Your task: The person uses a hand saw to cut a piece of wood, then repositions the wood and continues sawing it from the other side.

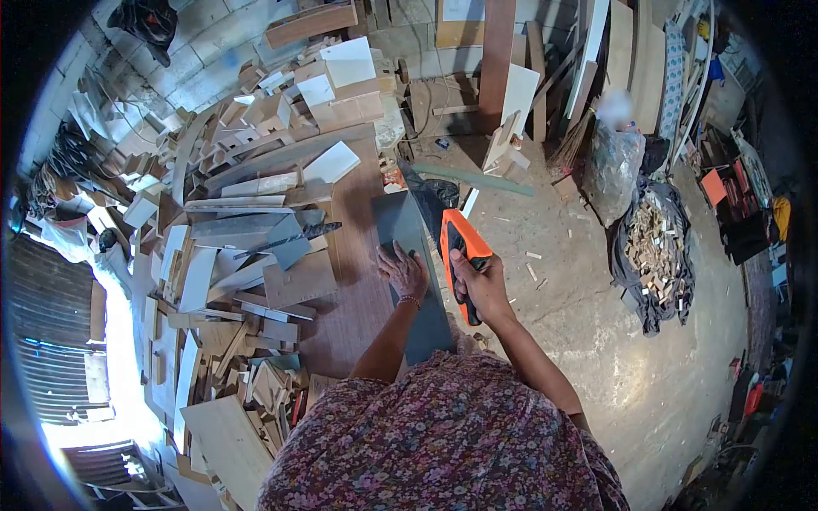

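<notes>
A long dark grey board [415, 315] lies along the right edge of the brown wooden table top [358, 221]. My left hand [404, 273] rests on the board, palm down with its fingers spread. In my right hand [482, 291] is the orange and black handle of a hand saw [460, 234], to the right of the board. The saw's dark blade reaches up and to the left, over or beside the board's far part; whether it touches the board I cannot tell.
Many wood offcuts [256, 281] are piled over the table's left side. Tall planks [497, 68] lean on the back wall. On the floor at the right are a dark sack of wood scraps [656, 251] and a clear plastic bag [615, 166].
</notes>
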The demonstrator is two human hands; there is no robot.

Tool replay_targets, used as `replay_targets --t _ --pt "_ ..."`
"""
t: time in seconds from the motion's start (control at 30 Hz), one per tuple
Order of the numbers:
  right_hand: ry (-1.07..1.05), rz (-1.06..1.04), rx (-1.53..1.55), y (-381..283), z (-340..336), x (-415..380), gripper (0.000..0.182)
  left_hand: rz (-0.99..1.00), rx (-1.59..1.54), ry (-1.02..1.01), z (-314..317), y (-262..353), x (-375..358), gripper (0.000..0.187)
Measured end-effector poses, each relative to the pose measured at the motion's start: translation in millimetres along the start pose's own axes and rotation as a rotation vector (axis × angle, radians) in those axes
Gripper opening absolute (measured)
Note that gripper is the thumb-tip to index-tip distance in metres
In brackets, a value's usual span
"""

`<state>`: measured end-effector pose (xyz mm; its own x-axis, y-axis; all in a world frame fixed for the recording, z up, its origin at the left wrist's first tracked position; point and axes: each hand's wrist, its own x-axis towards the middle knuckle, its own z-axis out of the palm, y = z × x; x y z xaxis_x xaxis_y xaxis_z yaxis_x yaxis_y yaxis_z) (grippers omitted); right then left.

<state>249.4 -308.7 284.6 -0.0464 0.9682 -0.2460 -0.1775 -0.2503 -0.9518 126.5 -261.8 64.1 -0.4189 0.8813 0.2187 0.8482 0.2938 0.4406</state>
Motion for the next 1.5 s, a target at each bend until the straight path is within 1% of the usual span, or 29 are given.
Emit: replay_targets --t 0.07,0.17,0.23,0.47,0.53,0.57,0.63,0.77,0.83,1.0,1.1,1.17,1.23,1.37,1.43,1.5 --pt "-0.004 0.0 -0.002 1.9 1.2 2.4 0.027 -0.026 0.042 -0.053 -9.8 5.8 0.2 0.058" --pt "0.004 0.002 -0.037 9.2 0.8 6.2 0.027 -0.012 0.061 -0.043 -3.7 2.7 1.2 0.056" --pt "-0.039 -0.023 -0.048 11.3 0.8 6.9 0.022 -0.025 0.051 -0.055 -6.9 5.1 0.7 0.056" --pt "-0.04 -0.044 -0.066 8.8 6.8 -1.6 0.023 -0.039 -0.013 -0.031 -5.5 5.4 2.9 0.053" --pt "-0.026 -0.134 -0.141 14.9 7.5 -4.8 0.023 -0.043 -0.007 -0.044 -7.6 6.2 3.1 0.053" --pt "-0.025 -0.134 -0.139 15.3 6.3 -5.7 0.023 -0.048 -0.003 -0.056 -8.5 7.0 3.9 0.053" --pt "-0.046 -0.059 -0.113 16.2 1.8 -8.7 0.027 -0.048 0.0 -0.05 -7.8 7.0 5.2 0.053" --pt "-0.06 -0.033 -0.138 15.9 -0.8 -20.2 0.026 -0.077 -0.025 -0.077 -10.9 7.9 5.6 0.052" --pt "-0.068 -0.043 -0.214 14.5 -1.5 -30.8 0.026 -0.081 -0.038 -0.072 -8.1 4.3 6.2 0.052" --pt "-0.069 0.0 -0.189 2.5 -3.6 -41.5 0.027 -0.111 -0.044 -0.088 -7.8 2.5 7.5 0.051" --pt "-0.083 0.011 -0.172 3.7 -2.6 -39.2 0.029 -0.095 -0.004 -0.061 1.5 -9.3 11.8 0.05" --pt "-0.091 0.009 -0.174 8.5 -0.5 -36.7 0.03 -0.06 -0.005 0.0 10.8 -19.7 15.5 0.049" --pt "-0.108 -0.038 -0.206 12.1 1.8 -33.8 0.022 -0.084 0.011 -0.002 8.2 -19.2 20.6 0.048" --pt "-0.104 0.032 -0.202 3.6 4.5 -24.8 0.021 -0.098 0.042 -0.046 2.8 -16.3 32.2 0.049" --pt "-0.102 0.037 -0.132 7.8 4.6 -17.2 0.034 -0.084 0.032 -0.053 -3.4 -13.0 40.1 0.049" --pt "-0.103 0.026 -0.147 5.7 5.4 -11.6 0.033 -0.085 0.019 -0.06 -5.3 -8.3 46.7 0.05"
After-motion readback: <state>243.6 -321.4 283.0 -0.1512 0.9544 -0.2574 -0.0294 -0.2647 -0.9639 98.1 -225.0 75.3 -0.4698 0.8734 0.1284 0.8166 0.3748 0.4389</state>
